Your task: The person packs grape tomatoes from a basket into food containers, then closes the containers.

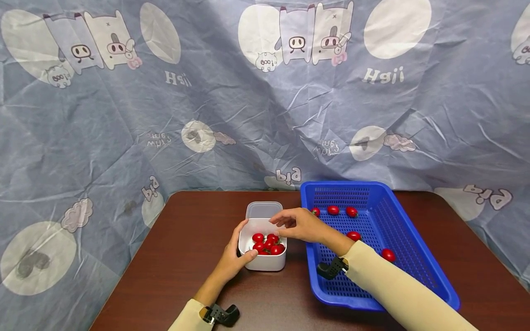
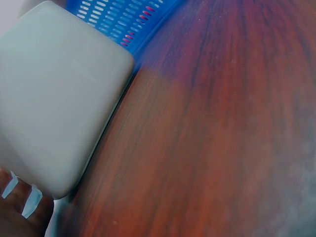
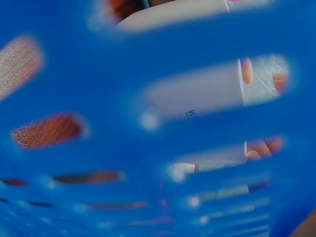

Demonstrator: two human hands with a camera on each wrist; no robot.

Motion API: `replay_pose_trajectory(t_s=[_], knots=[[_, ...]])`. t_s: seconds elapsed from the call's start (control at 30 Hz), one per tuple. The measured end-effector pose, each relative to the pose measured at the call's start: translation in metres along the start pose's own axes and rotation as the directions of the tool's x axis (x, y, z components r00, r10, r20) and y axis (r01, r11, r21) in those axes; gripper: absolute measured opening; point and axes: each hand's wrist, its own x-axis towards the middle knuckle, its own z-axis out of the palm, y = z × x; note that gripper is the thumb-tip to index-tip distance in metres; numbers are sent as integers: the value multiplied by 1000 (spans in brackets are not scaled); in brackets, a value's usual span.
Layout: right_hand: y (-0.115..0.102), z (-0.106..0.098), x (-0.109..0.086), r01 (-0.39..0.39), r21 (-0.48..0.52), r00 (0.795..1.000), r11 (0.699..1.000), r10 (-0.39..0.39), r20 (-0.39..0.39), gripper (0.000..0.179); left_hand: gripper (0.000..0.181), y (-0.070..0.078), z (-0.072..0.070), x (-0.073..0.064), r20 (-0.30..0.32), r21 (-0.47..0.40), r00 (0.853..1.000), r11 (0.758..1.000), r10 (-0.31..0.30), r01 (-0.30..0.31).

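Observation:
A white, square plastic container (image 1: 265, 263) with rounded corners holds several red cherry tomatoes (image 1: 269, 244). My left hand (image 1: 235, 255) grips its left side, thumb over the front rim and fingers along the wall. In the left wrist view the container's side (image 2: 59, 98) fills the upper left, with fingertips (image 2: 37, 205) below it. Over the right rear rim hovers my right hand (image 1: 299, 225), fingers loosely bent and nothing showing between them. The right wrist view looks through the slots of the blue basket (image 3: 123, 59) towards the container (image 3: 197, 91).
The large blue basket (image 1: 430, 262) stands at the right, under my right forearm, with several cherry tomatoes (image 1: 388, 255) spread inside. Behind the container is a translucent lid (image 1: 264, 209). Both lie on a dark brown table (image 1: 165, 276), backed by a printed blue-grey cloth (image 1: 232, 101).

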Motion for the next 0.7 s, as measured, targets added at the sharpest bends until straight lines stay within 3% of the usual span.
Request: replay_pose_trajectory(t_s=[0.1,0.23,0.37,0.57,0.7], knots=[[0,0,0,-2,-7,1000,1000,1,-2,30,81,-12,0,0,-7,22,1000,1000,0,0],[-2,-1,0,-3,-7,1000,1000,3,-5,29,81,-17,0,1,-11,29,1000,1000,6,-5],[-3,-1,0,-7,7,1000,1000,7,-4,29,81,-9,-1,1,-6,37,1000,999,10,-10],[-5,-1,1,-11,17,1000,1000,12,-12,29,80,18,-2,0,-4,-13,1000,1000,13,-13],[-5,-1,-1,-14,18,1000,1000,14,-8,30,81,6,-1,-1,-4,25,1000,999,27,-27]])
